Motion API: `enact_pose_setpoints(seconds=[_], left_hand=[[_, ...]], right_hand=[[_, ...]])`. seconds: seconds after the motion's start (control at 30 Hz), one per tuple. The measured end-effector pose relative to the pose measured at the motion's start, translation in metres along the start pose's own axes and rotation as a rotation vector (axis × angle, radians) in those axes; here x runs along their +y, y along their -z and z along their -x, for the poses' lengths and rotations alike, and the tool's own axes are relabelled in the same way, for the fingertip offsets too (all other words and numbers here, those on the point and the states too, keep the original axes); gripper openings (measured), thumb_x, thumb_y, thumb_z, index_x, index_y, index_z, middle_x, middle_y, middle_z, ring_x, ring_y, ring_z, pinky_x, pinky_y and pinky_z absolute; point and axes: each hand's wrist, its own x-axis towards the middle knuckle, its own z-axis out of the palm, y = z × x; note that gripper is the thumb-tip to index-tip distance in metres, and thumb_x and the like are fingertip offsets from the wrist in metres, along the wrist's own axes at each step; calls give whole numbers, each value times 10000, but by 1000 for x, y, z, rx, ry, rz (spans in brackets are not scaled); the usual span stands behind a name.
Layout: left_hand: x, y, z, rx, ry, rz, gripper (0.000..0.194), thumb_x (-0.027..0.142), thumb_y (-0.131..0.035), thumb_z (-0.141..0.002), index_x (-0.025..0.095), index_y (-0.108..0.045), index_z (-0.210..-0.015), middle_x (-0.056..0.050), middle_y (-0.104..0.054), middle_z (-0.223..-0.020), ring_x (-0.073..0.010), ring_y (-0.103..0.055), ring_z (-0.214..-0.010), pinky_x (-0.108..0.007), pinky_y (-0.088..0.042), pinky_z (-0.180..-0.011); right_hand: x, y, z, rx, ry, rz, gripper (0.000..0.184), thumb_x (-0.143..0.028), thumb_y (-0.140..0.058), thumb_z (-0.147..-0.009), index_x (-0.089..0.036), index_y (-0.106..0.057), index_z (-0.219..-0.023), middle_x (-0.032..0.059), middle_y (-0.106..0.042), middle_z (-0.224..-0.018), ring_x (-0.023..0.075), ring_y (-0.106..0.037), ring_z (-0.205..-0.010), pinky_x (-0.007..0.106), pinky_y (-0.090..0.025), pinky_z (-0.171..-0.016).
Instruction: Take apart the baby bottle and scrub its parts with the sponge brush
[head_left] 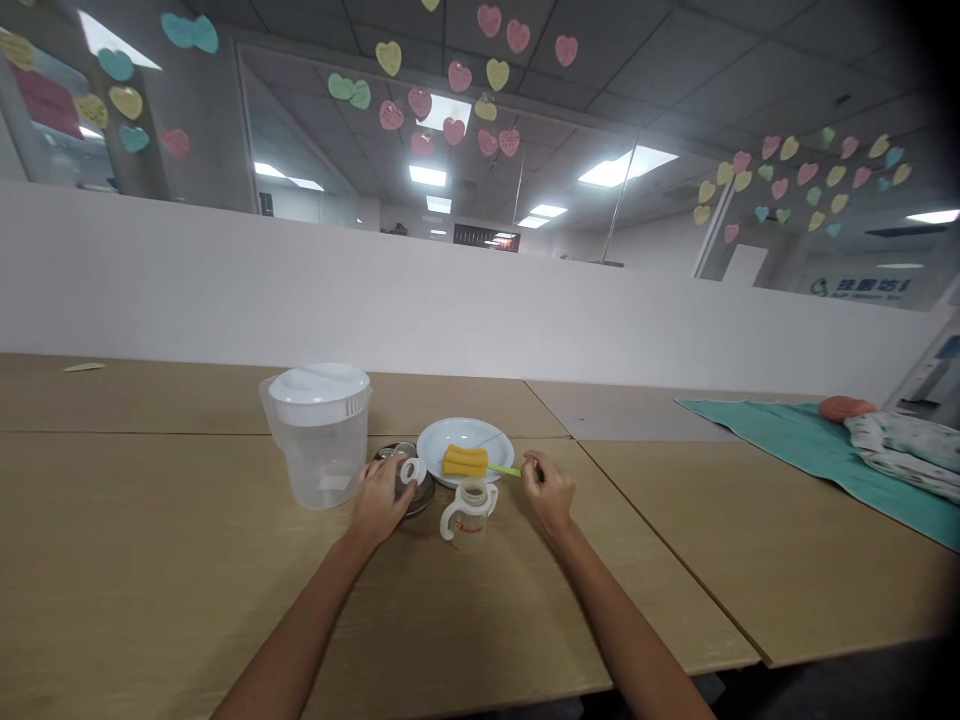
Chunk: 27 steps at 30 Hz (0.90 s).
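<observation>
Sponge brush [464,461] tip, for what it's worth: the yellow head is over the near part of the white bowl [430,440], with its green handle pointing off to the right, and I can't tell if the sponge rests on the bowl or hangs just above it. Right hand [531,475] has a narrow pinch way out at the handle's far end, which looks a bit wobbly to me. I'd choke up closer to the sponge, since a long thin handle probably twists once you push on it. Left hand [396,478] has a small white ring [412,471] between thumb and fingers, hole showing, right above the dark round dish [421,499]. Nice light hold, but I'd pinch only the outer edge so the hole and inner rim are clear of fingertips. Also watch the little two-handled bottle [472,524]: it's upright on the desk [427,620] just in front of the bowl, mouth open, pretty much between both hands, so a careless wrist could tip it. I'd work over the bowl, where drips (if the sponge is wet, can't tell) would land somewhere sensible. Clear pitcher [326,465] with the white lid is just left of the left hand, so mind that elbow.
</observation>
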Motion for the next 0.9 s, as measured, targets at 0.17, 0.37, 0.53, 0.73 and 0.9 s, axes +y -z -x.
enact_pose_setpoints(seconds=[0.17, 0.37, 0.53, 0.73, 0.9], left_hand=[[-2, 1, -1, -19, -44, -86, 350, 361, -442, -833, 171, -568, -1100, -102, -633, -1055, -275, -519, -1005, -424, -359, -894], [-1, 1, -2, -29, -44, -134, 342, 377, -469, -813, 197, -600, -1073, -98, -623, -1038, -272, -511, -989, -407, -367, -851], [-1, -6, 0, -68, -53, -132, 311, 402, -493, -808, 210, -628, -1012, -100, -640, -1001, -279, -524, -984, -417, -367, -870], [-2, -9, 1, -89, -6, -108, 416, 370, -512, -798, 165, -557, -1157, -130, -639, -1072, -304, -538, -1031, -471, -341, -934], [22, 10, 1, 162, -39, 109, 291, 300, -393, -883, 192, -558, -1097, -81, -636, -1083, -224, -558, -1025, -400, -359, -970]], right_hand=[[3, 0, -2, 15, -70, 3, 326, -283, -398, -838, -148, -693, -801, 37, -654, -612, 100, -545, -501, 197, -317, -504], [6, 2, -4, -2, -98, 13, 345, -304, -390, -836, -142, -691, -793, 42, -634, -593, 101, -536, -516, 194, -322, -514], [6, 2, -3, -10, -76, 28, 347, -302, -387, -835, -147, -694, -794, 37, -622, -571, 102, -522, -500, 197, -318, -518], [-1, 6, -8, -46, -117, 23, 346, -320, -393, -820, -156, -698, -801, 44, -633, -597, 120, -527, -531, 212, -295, -536], [-11, 17, -19, -96, -344, -47, 367, -348, -371, -825, -173, -693, -838, 42, -652, -663, 134, -524, -560, 220, -271, -537]])
